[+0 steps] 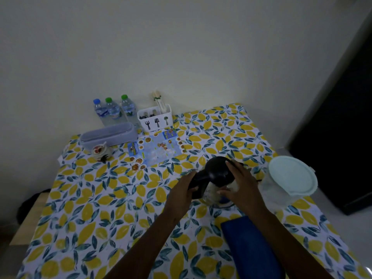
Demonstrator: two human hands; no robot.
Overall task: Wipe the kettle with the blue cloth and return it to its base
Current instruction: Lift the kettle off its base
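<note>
A glass kettle [216, 174] with a black lid and black handle stands at the right middle of the table. My left hand [182, 193] grips its handle from the left. My right hand [239, 182] clasps the lid and glass body from the right. Under the kettle a dark edge of the base [223, 205] shows; I cannot tell whether the kettle rests on it. The folded blue cloth [249, 248] lies flat on the table near the front, under my right forearm, with neither hand on it.
A lemon-print tablecloth [112, 198] covers the table. A lidded clear container [289, 182] stands right of the kettle. At the back are three water bottles [113, 110], a cutlery holder [156, 119], a lilac box [109, 135], a small ornament [100, 152] and a printed menu [155, 150].
</note>
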